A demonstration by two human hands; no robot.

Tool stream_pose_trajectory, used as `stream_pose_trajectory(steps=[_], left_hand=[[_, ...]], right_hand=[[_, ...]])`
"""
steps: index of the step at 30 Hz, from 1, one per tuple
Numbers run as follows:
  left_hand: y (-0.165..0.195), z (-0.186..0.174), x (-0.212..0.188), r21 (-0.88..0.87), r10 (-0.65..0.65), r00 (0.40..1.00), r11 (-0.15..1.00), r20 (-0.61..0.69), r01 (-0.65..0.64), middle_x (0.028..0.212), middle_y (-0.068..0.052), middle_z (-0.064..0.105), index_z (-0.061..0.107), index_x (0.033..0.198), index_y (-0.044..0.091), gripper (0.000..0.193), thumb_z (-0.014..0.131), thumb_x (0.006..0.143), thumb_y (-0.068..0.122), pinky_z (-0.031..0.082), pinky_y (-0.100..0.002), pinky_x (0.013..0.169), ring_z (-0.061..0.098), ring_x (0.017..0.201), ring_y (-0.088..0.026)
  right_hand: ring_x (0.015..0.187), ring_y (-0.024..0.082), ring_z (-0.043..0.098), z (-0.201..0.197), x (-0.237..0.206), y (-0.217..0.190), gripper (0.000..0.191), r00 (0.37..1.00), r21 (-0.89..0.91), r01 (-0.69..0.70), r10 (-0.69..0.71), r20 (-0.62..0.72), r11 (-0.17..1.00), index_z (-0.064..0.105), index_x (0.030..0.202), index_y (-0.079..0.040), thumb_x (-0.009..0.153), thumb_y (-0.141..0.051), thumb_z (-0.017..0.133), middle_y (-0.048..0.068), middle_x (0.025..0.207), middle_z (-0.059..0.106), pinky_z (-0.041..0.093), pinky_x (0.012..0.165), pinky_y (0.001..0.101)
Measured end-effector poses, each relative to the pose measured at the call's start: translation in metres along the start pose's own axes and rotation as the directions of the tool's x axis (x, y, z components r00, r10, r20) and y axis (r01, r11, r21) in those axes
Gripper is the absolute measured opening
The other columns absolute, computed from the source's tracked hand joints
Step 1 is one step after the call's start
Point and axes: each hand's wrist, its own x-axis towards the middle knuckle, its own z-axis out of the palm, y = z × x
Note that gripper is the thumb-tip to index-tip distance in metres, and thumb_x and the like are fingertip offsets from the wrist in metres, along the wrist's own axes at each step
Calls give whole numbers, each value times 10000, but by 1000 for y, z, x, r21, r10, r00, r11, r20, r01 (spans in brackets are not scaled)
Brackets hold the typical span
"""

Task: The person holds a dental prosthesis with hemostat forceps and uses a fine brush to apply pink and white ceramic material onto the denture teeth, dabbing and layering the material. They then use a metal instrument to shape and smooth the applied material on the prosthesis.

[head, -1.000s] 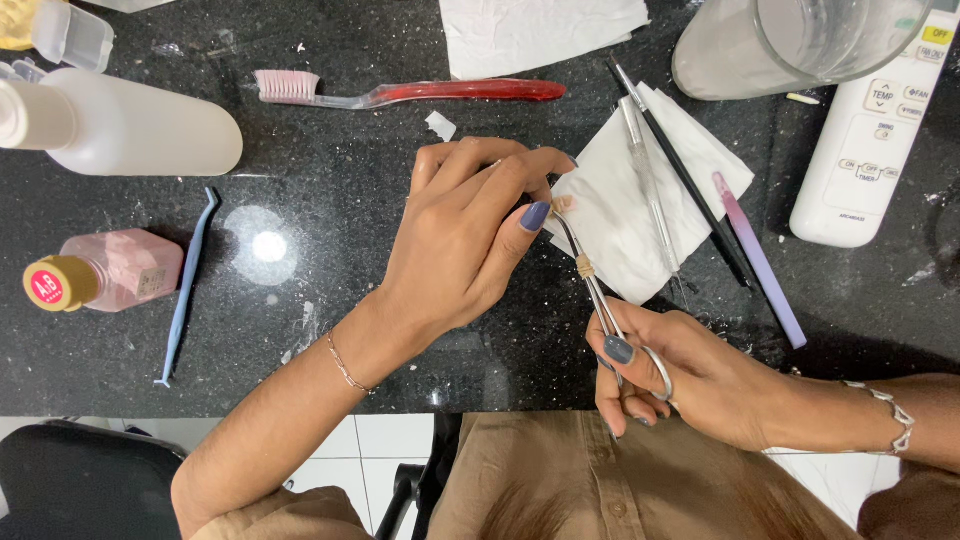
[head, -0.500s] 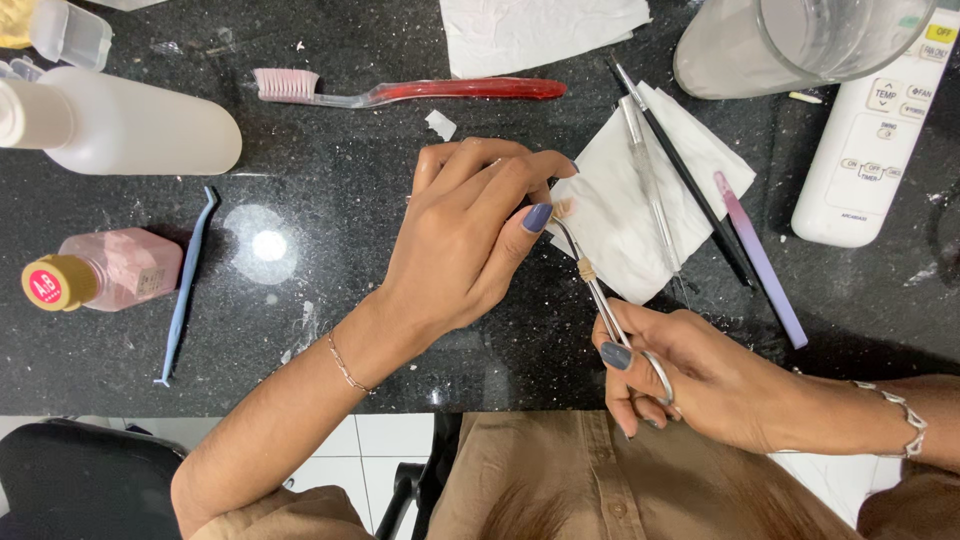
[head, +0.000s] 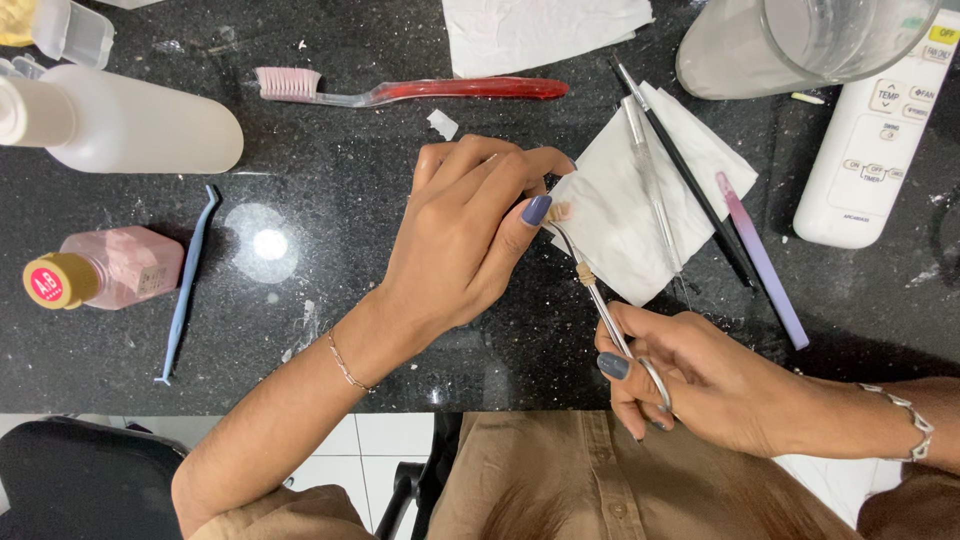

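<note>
The small nail scissors (head: 600, 305) sit between the two hands, above the near edge of the black desk (head: 330, 180), their curved tips meeting a fingertip of the left hand (head: 465, 235) beside the blue-painted thumbnail. The right hand (head: 690, 375) has its grip closed on the scissors' loops, fingers threaded through the handle. The left hand is curled, fingers tucked under, grasping nothing.

To do this trimming well, the left hand should rest steady on the desk and the blades should take small bites, with the tips kept in sight and angled away from the skin.

Just beyond the tips lies a folded white tissue (head: 640, 215) carrying a clear-handled tool (head: 650, 180) and a thin black brush (head: 680, 175); a lilac nail file (head: 760, 260) lies beside them, near the right hand's path. Farther off are a red toothbrush (head: 420, 90), a white bottle (head: 120, 125), a pink bottle (head: 105, 270), a blue pick (head: 185, 285), a clear jug (head: 790, 45) and a white remote (head: 880, 130).
</note>
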Motion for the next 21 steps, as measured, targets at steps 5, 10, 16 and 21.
stream_pose_trajectory(steps=[5, 10, 16, 21], left_hand=[[2, -1, 1, 24, 16, 1000, 1000, -13, -16, 952, -12, 661, 670, 1240, 70, 194, 580, 1093, 157, 370, -369, 1004, 620, 1083, -186], [5, -10, 3, 36, 18, 1000, 999, -12, -17, 1031, 1, 682, 647, 1212, 82, 332, 691, 898, -16, 383, -361, 982, 616, 1088, -180], [12, -13, 2, -13, -57, 992, 998, 108, 59, 997, -1, 671, 593, 1269, 94, 446, 709, 852, -17, 407, -360, 858, 613, 936, -176], [11, -11, 2, -45, -68, 991, 996, 116, 73, 975, 4, 668, 587, 1275, 98, 442, 739, 870, 5, 416, -351, 820, 610, 867, -165]], right_hand=[[499, 118, 488, 1, 0, 6, 256, 997, 36, 64, -65, 36, 997, 547, 976, -74, 962, -329, 531, 57, 550, 658, 426, 477, 287], [540, 121, 485, 0, 1, 17, 282, 994, 44, 58, -62, 91, 997, 532, 1039, -76, 987, -353, 519, 62, 575, 702, 467, 503, 285], [550, 123, 497, -2, 1, 25, 323, 988, 58, 79, -86, 129, 995, 528, 1064, -85, 993, -400, 528, 64, 597, 715, 469, 508, 277], [498, 126, 527, -2, -1, 26, 527, 989, 101, 73, -85, 121, 992, 520, 939, -93, 906, -611, 424, 60, 557, 690, 470, 480, 273]])
